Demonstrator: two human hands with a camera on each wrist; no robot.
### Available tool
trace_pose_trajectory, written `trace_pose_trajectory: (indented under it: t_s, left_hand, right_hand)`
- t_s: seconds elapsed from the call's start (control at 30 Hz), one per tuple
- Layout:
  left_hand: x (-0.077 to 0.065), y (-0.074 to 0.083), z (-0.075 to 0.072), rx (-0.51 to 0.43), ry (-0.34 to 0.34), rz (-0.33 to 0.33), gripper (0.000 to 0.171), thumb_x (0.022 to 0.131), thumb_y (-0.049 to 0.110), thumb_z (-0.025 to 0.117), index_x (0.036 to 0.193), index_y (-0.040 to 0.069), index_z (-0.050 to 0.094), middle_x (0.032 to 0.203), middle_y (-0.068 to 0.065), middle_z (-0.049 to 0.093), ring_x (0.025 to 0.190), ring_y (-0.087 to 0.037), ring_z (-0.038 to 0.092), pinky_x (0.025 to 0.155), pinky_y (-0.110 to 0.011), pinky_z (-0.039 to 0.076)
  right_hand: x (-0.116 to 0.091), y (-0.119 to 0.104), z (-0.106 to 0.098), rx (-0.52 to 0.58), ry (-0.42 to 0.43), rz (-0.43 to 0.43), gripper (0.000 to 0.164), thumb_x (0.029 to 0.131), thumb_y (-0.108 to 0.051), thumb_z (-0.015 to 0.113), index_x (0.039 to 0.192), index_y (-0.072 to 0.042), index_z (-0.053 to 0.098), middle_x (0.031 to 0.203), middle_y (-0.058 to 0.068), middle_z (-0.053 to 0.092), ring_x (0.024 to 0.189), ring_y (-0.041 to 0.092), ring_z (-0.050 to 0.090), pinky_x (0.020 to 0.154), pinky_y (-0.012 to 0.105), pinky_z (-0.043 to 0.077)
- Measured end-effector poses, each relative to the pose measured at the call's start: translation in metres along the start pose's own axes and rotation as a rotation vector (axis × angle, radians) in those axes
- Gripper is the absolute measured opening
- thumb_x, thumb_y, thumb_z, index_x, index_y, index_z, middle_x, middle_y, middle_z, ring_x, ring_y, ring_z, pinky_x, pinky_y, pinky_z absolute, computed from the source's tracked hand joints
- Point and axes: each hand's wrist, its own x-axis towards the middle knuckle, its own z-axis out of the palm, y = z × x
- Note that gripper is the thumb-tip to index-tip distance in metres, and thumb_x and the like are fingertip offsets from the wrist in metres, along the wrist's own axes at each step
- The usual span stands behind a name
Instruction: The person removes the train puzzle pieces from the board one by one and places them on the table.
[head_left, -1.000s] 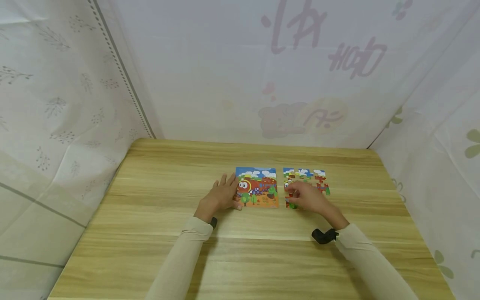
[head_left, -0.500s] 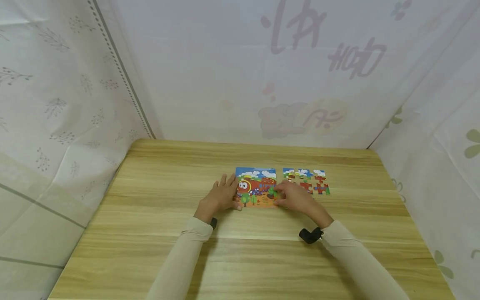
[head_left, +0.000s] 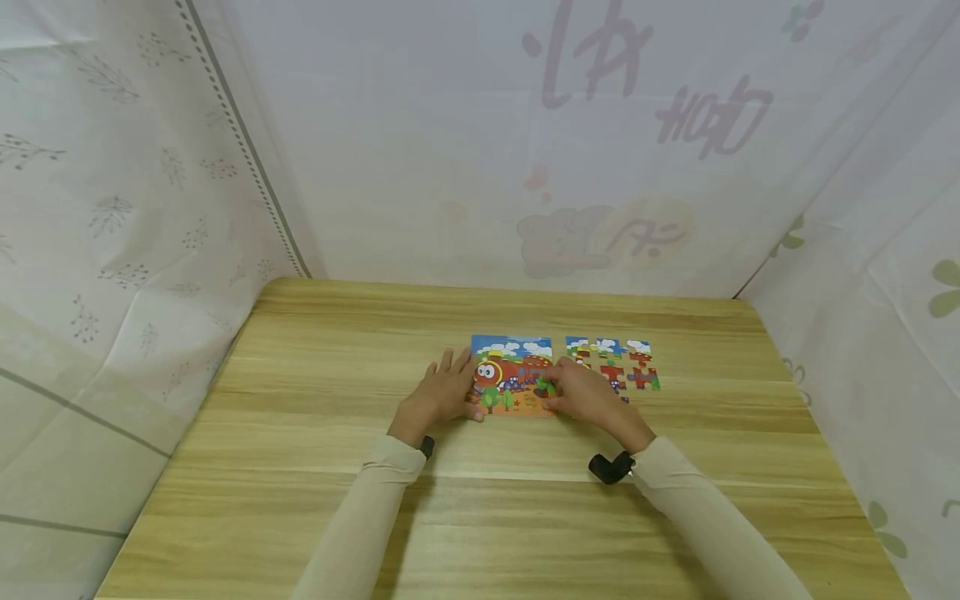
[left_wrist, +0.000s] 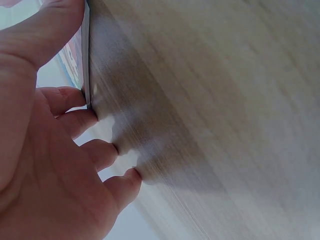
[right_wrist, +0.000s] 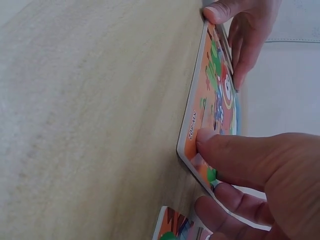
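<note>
From the head view, the puzzle board (head_left: 512,375) with its train picture lies flat on the wooden surface (head_left: 300,433). The left hand (head_left: 444,392) rests against the board's left edge with fingers spread and fairly straight, bracing it. The right hand (head_left: 583,392) is at the board's lower right corner, fingers curled over a green-marked puzzle piece (head_left: 545,386) there. The loose pieces (head_left: 622,367) lie in rows just to the right of the board. To seat the piece well, I judge that the left hand should hold the board firm so that it does not slide while the right presses down.

The left wrist view shows the thumb (left_wrist: 47,30) lying along the board's thin edge and the other fingertips resting on the surface, nothing gripped. That bracing looks adequate; pressure should run sideways, not lift the edge.

In the right wrist view, the thumb (right_wrist: 235,152) presses on the orange corner of the board next to a patch of green, the other fingers curled below the edge. Whether the piece already sits flush is hard to tell; pressing evenly, not at one tab, would seem best.
</note>
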Motion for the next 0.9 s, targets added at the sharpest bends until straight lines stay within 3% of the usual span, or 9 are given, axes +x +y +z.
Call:
trace_pose_trajectory:
  t_s: [0.57,0.8,0.9]
  left_hand:
    - [0.001,-0.002,0.001,0.008,0.005,0.017,0.102,0.084,0.047,0.072,0.159,0.005,0.018,0.166,-0.017,0.009,0.151,-0.044,0.003,0.119,-0.061,0.014]
    - [0.0,-0.002,0.0,0.0,0.008,0.022,0.101,0.084,0.047,0.073,0.159,0.005,0.019,0.166,-0.017,0.009,0.151,-0.044,0.003,0.119,-0.061,0.014]
    - [0.0,-0.001,-0.001,-0.002,0.012,0.026,0.101,0.084,0.046,0.073,0.158,0.004,0.019,0.166,-0.017,0.01,0.151,-0.044,0.004,0.119,-0.061,0.014]
  right_hand:
    - [-0.001,0.006,-0.004,0.05,-0.017,-0.035,0.025,0.085,-0.028,0.08,0.105,-0.016,0.071,0.107,0.005,0.06,0.07,0.01,0.05,0.054,0.025,0.041]
    - [-0.008,0.016,-0.011,0.05,-0.017,-0.022,0.039,0.086,-0.029,0.079,0.118,-0.01,0.068,0.114,0.005,0.065,0.077,0.009,0.059,0.065,0.03,0.052]
    - [-0.012,0.022,-0.015,0.064,-0.019,-0.009,0.041,0.086,-0.028,0.078,0.119,-0.008,0.066,0.106,0.004,0.067,0.08,0.011,0.062,0.071,0.034,0.055]
